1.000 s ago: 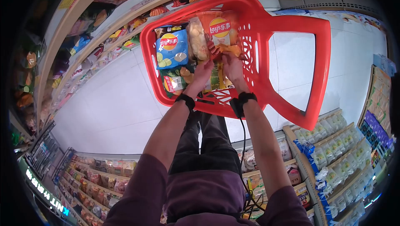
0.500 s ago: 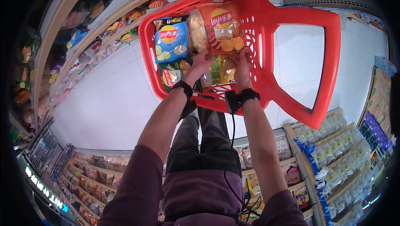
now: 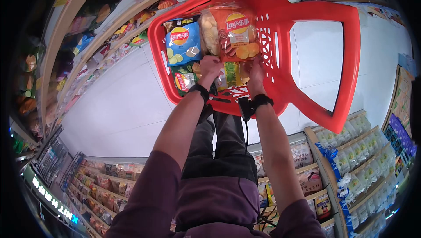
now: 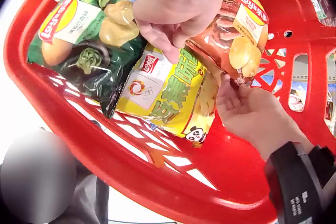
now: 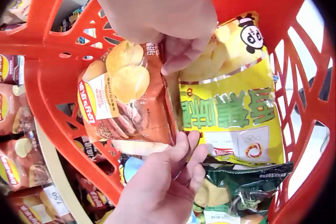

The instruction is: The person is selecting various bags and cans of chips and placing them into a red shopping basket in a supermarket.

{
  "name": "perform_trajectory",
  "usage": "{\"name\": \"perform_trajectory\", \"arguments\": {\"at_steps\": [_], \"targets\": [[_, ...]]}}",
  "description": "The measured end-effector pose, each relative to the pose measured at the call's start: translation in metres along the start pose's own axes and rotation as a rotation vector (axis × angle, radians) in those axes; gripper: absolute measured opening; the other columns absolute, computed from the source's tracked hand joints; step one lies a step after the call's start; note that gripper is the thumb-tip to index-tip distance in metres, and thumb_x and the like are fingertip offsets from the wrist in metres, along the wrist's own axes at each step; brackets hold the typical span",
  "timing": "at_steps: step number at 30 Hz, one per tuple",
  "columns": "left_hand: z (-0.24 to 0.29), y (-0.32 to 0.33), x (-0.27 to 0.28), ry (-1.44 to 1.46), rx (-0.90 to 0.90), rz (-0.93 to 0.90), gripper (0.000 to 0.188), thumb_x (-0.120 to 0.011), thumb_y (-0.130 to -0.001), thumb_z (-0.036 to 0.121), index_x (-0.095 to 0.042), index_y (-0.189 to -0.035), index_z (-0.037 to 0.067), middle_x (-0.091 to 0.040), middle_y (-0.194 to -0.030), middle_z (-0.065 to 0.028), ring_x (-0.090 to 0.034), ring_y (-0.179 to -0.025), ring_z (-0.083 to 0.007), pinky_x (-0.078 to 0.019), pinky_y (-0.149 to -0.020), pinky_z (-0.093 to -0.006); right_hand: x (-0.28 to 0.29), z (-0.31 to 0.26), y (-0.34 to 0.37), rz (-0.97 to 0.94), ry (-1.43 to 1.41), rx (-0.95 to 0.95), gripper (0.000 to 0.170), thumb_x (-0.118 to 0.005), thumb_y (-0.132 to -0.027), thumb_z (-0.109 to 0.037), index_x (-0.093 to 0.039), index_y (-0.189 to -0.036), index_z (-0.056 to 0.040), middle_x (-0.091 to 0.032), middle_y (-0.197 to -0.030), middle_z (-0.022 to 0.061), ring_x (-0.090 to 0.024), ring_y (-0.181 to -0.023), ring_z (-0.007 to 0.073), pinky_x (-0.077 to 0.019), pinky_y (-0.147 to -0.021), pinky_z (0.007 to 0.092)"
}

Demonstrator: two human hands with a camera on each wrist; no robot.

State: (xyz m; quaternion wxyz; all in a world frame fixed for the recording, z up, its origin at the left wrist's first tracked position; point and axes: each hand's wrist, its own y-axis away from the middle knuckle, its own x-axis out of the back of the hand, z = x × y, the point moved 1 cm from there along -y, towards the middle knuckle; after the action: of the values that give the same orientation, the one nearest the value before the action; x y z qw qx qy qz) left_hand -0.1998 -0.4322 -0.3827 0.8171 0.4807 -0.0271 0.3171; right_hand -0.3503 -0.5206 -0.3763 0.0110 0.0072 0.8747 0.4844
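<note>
Head camera shows both arms [image 3: 180, 128] stretched into the red basket [image 3: 280, 58], left hand [image 3: 210, 69] and right hand [image 3: 257, 75] pinching lower corners of the orange bag [image 3: 238, 38].

We're in a shop's snack aisle: pale wood-edged shelves [image 3: 325, 170] w/ rows of glossy red-orange snack pkts [image 5: 19, 165], a white rectangular price tag [image 5: 55, 201] & a red plastic shopping basket [image 3: 284, 54].

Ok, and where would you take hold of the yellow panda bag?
Probably pinch the yellow panda bag by its panda-printed end, coming from the handle side: that end points away from the green bag, with bare red basket beyond it.
</note>
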Motion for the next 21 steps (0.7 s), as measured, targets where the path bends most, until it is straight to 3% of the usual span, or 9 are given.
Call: {"name": "perform_trajectory", "arguments": {"at_steps": [3,6,8,10,12,13,15,17,21], "targets": [[-0.018,0.011,0.005,-0.066,-0.019,-0.086,0.027,-0.067,-0.078,0.009,-0.058,-0.101,-0.003,-0.068,-0.08,-0.0192,-0.068,-0.057,-0.028,-0.0544,-0.049,-0.0356,0.004,0.023,-0.01,-0.036,0.135,0.032,0.037,-0.045,-0.099,-0.036,-0.056,-0.114,-0.0038,-0.066,-0.084,0.0072,-0.065,-0.068,0.0168,-0.0517,-0.058,0.0283],[-0.038,0.037,0.027,-0.457,-0.38,-0.089,0.031,-0.063,-0.084,0.019,-0.052,-0.107,0.002,-0.066,-0.082,-0.0205,-0.065,-0.079,-0.0389,-0.0516,-0.07,-0.0462,0.019,0.024,0.014,-0.18,0.551,0.131,0.036,-0.049,-0.096,-0.036,-0.059,-0.112,-0.0057,-0.068,-0.084,0.009,-0.066,-0.074,0.0173,-0.0524,-0.063,0.0309],[-0.04,0.072,0.055,-0.412,-0.388,-0.235,0.029,-0.062,-0.084,0.02,-0.051,-0.109,0.007,-0.065,-0.087,-0.0223,-0.064,-0.086,-0.0388,-0.0495,-0.072,-0.0498,0.044,0.029,0.01,-0.325,0.865,0.304,0.036,-0.052,-0.094,-0.036,-0.061,-0.107,-0.0035,-0.069,-0.086,0.0112,-0.067,-0.078,0.0189,-0.0526,-0.068,0.0326],[-0.068,0.091,0.076,-0.525,-0.499,-0.133,0.023,-0.062,-0.085,0.018,-0.055,-0.101,0.004,-0.065,-0.077,-0.0185,-0.065,-0.076,-0.0362,-0.049,-0.064,-0.0463,0.062,0.021,0.017,-0.392,1.049,0.381,0.035,-0.052,-0.093,-0.034,-0.062,-0.104,-0.002,-0.069,-0.088,0.0145,-0.068,-0.083,0.0235,-0.0526,-0.071,0.0353],[-0.074,0.113,0.106,-0.666,-0.263,-0.195,0.022,-0.059,-0.086,0.022,-0.059,-0.095,0.002,-0.065,-0.082,-0.021,-0.063,-0.082,-0.0393,-0.0489,-0.069,-0.0481,0.074,0.015,0.023,-0.374,1.215,0.433,0.032,-0.052,-0.093,-0.031,-0.064,-0.103,-0.0038,-0.068,-0.09,0.0186,-0.067,-0.087,0.0317,-0.0524,-0.074,0.0409],[-0.088,0.121,0.12,-0.637,-0.35,-0.162,0.026,-0.055,-0.087,0.026,-0.062,-0.091,0.001,-0.065,-0.084,-0.0224,-0.063,-0.083,-0.0413,-0.0496,-0.071,-0.0485,0.074,0.01,0.026,-0.335,1.311,0.462,0.031,-0.051,-0.092,-0.03,-0.065,-0.103,-0.005,-0.068,-0.091,0.0203,-0.066,-0.089,0.0359,-0.0521,-0.075,0.0437],[-0.107,0.135,0.141,-0.655,-0.219,-0.055,0.028,-0.055,-0.086,0.028,-0.064,-0.094,0.002,-0.067,-0.082,-0.0212,-0.066,-0.081,-0.0373,-0.0522,-0.073,-0.0462,0.068,-0.002,0.041,-0.368,1.325,0.45,0.033,-0.051,-0.09,-0.03,-0.065,-0.102,-0.0025,-0.066,-0.093,0.0255,-0.062,-0.092,0.0433,-0.0507,-0.079,0.0492],[-0.126,0.137,0.156,-0.571,-0.055,-0.093,0.024,-0.057,-0.083,0.028,-0.066,-0.093,0.007,-0.068,-0.086,-0.0217,-0.064,-0.086,-0.0398,-0.0508,-0.08,-0.0482,0.068,-0.004,0.045,-0.377,1.315,0.501,0.032,-0.051,-0.09,-0.031,-0.065,-0.098,-0.0027,-0.066,-0.09,0.0256,-0.063,-0.089,0.0442,-0.0509,-0.077,0.05],[-0.118,0.164,0.174,-0.398,-0.104,-0.044,0.025,-0.057,-0.083,0.027,-0.066,-0.091,0.005,-0.069,-0.083,-0.0198,-0.066,-0.083,-0.0369,-0.0524,-0.078,-0.045,0.061,-0.026,0.085,-0.391,1.378,0.57,0.036,-0.049,-0.091,-0.033,-0.064,-0.097,-0.0003,-0.065,-0.088,0.0285,-0.062,-0.087,0.0458,-0.0499,-0.077,0.0517]]}}
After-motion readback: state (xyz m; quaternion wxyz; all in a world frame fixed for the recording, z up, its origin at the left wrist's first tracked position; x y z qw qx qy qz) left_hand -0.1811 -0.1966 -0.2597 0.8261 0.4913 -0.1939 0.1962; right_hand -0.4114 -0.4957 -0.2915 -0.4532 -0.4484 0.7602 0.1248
